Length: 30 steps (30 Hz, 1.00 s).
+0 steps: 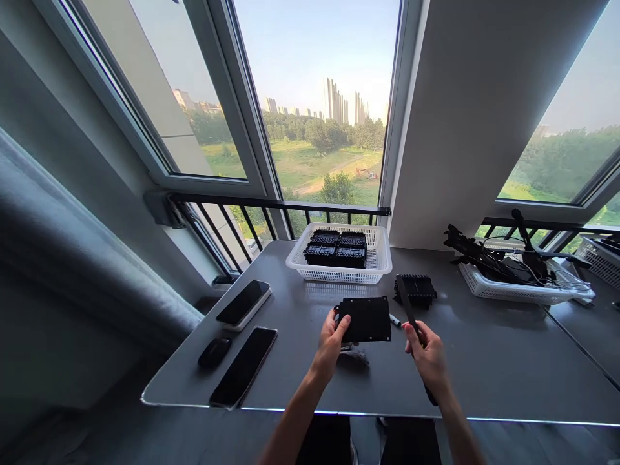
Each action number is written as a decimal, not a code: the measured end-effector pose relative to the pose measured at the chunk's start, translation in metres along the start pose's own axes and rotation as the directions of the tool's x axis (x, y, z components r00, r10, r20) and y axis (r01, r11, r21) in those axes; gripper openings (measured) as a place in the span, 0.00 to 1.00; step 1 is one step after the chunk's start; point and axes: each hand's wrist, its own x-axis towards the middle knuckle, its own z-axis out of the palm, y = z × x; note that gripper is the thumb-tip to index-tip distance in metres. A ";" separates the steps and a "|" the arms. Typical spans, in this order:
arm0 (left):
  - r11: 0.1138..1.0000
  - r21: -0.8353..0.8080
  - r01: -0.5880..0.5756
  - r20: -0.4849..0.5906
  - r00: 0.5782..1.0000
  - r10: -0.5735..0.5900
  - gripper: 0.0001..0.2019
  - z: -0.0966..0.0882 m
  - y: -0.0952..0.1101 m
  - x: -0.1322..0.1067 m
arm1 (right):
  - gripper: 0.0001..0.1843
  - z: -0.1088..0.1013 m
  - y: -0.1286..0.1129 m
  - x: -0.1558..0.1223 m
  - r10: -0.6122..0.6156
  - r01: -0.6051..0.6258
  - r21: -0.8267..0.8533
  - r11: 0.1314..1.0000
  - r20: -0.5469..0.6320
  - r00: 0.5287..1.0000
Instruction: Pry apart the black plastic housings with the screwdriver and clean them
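My left hand (333,339) grips a flat black rectangular plate (365,320) by its left edge, thumb on top. The plate has small holes along its rim and is held above the table. In my right hand (429,355) is a long, thin black flat tool (407,300), pointing up and away; its exact kind I cannot make out. Just behind the tool lies a black finned block (420,289) on the table. A small white cylinder (394,320) shows between the plate and my right hand. Below the plate is a crumpled grey piece (356,356), partly covered.
A white perforated basket (339,276) holding stacked black finned parts (336,248) stands by the window. At right, another white basket (513,292) is heaped with black items and cables. On the left lie two phone-like slabs (245,302) (245,368) and a black mouse (214,352).
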 end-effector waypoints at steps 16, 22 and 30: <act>0.998 0.064 -0.023 0.162 0.987 0.012 0.20 -0.001 0.006 -0.006 | 0.29 0.005 0.005 -0.023 -0.063 0.160 -0.376 0.913 0.258 0.964; 0.979 0.160 -0.125 0.149 0.984 0.101 0.18 0.003 0.008 -0.005 | 0.27 0.008 0.000 -0.024 -0.083 0.179 -0.353 0.918 0.270 0.959; 0.969 0.185 -0.161 0.119 0.983 0.141 0.16 0.005 0.007 -0.006 | 0.27 0.009 0.001 -0.024 -0.074 0.160 -0.362 0.918 0.239 0.968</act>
